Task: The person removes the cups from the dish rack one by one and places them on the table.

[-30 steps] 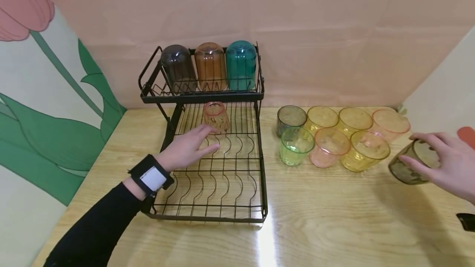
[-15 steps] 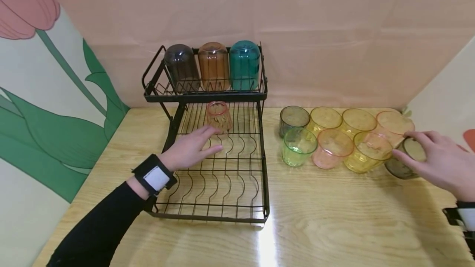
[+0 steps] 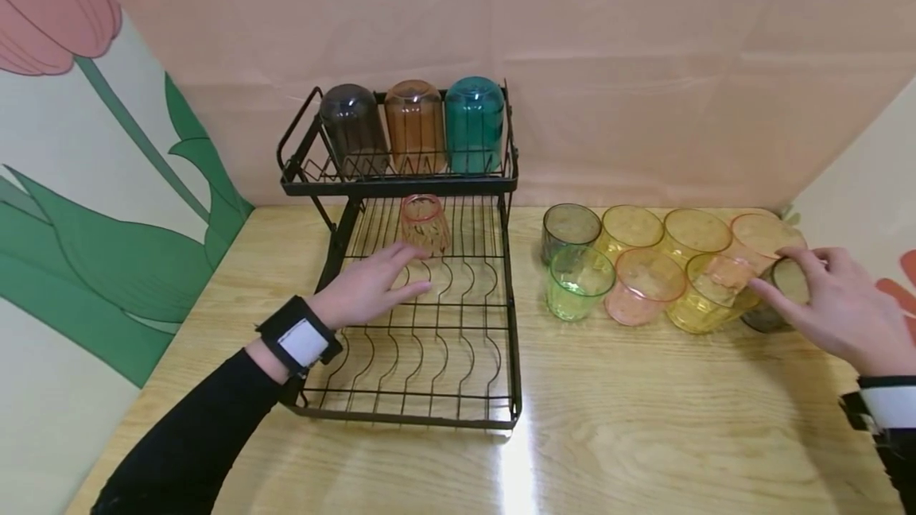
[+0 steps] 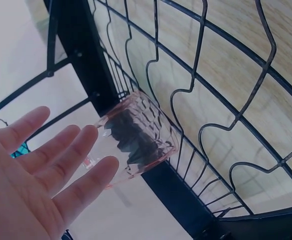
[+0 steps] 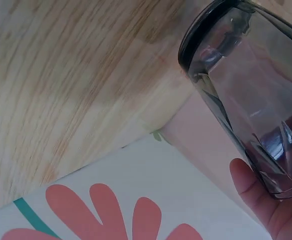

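Note:
My left hand [image 3: 372, 286] is over the lower tier of a black wire dish rack [image 3: 511, 324], its fingers extended beside a small pink faceted glass [image 3: 427, 230]. In the left wrist view the fingertips lie right at that glass [image 4: 138, 135]. At the far right, my right hand [image 3: 848, 308] grips a smoky grey glass [image 3: 780, 300] between thumb and fingers. Seen from the right wrist, this grey glass [image 5: 256, 100] is faceted with a thick base, and a fingertip shows at its rim. The hand covers part of it in the head view.
Several glasses stand mouth up right of the rack: a grey one [image 3: 556, 249], a green one [image 3: 568, 300], pink ones and yellow ones, such as the front yellow glass [image 3: 690, 312]. Upside down on the upper tier are grey, amber [image 3: 415, 129] and teal glasses. A wall stands behind.
My right hand has moved left with the grey glass, bringing it close to the front yellow glass and more upright. The left hand has stayed by the pink glass. The head view has shifted slightly.

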The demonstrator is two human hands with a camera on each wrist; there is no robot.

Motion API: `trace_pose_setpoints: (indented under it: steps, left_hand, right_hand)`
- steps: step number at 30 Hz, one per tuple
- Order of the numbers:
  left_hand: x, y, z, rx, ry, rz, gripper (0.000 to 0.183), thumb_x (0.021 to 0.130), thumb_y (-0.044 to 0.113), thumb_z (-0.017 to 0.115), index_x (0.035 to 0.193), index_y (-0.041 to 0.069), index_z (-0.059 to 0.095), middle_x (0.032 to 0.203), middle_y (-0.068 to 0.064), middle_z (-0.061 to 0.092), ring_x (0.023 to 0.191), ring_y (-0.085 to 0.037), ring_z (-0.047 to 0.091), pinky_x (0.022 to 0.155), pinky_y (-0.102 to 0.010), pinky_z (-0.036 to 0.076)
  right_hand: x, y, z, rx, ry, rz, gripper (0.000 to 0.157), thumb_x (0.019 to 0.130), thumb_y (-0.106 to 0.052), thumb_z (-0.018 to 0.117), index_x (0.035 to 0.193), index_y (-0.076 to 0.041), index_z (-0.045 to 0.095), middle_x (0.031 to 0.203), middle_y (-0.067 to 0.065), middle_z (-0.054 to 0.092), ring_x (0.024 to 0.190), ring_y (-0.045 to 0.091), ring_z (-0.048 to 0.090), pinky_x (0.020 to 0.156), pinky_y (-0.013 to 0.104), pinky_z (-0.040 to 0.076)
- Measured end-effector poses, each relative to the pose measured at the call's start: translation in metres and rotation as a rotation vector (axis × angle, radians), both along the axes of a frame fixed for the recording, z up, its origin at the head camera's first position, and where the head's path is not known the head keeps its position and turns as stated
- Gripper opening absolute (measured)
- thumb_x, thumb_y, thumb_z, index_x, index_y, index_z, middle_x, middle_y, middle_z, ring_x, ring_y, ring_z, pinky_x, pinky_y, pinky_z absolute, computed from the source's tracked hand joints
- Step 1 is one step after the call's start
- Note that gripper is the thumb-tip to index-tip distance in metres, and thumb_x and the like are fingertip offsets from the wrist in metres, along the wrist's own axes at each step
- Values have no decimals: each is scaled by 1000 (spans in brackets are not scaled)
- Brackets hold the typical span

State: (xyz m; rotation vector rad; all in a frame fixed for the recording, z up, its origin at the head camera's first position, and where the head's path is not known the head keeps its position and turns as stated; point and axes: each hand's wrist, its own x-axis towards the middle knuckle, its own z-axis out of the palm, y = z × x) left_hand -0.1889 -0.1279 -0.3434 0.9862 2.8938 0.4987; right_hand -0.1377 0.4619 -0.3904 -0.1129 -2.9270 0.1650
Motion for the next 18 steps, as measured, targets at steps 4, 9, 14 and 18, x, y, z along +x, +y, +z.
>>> trace_pose_setpoints:
  steps: [4, 9, 14, 18]
  left_hand:
    - [0, -1, 0, 1, 0, 0, 63, 88, 63, 33, 135, 21, 38, 133, -6, 42, 108, -22, 50, 77, -37, 47]
    - [0, -2, 0, -4, 3, -1, 63, 89, 62, 33, 135, 19, 38, 133, -8, 43, 109, -22, 50, 80, -37, 46]
    - [1, -3, -2, -3, 3, 5, 63, 89, 62, 34, 134, 19, 39, 132, -7, 44, 109, -23, 50, 80, -38, 46]
    - [1, -4, -4, -14, -2, 12, 62, 89, 62, 34, 134, 19, 39, 133, -8, 43, 109, -23, 50, 79, -38, 47]
  right_hand:
    - [-2, 2, -2, -10, -8, -5, 78, 83, -59, 49, 132, -1, 30, 116, 37, 25, 91, 50, 34, 45, 53, 34]
    - [-4, 4, -3, -22, -36, -18, 75, 86, -58, 45, 133, -1, 28, 121, 40, 22, 90, 53, 35, 46, 54, 35]
    - [-4, 4, -4, -35, -58, -21, 77, 88, -57, 42, 140, -3, 23, 125, 40, 19, 94, 53, 32, 50, 56, 35]
    - [-5, 3, -4, -32, -57, -19, 79, 88, -57, 42, 144, -7, 16, 128, 41, 18, 98, 56, 30, 58, 63, 33]
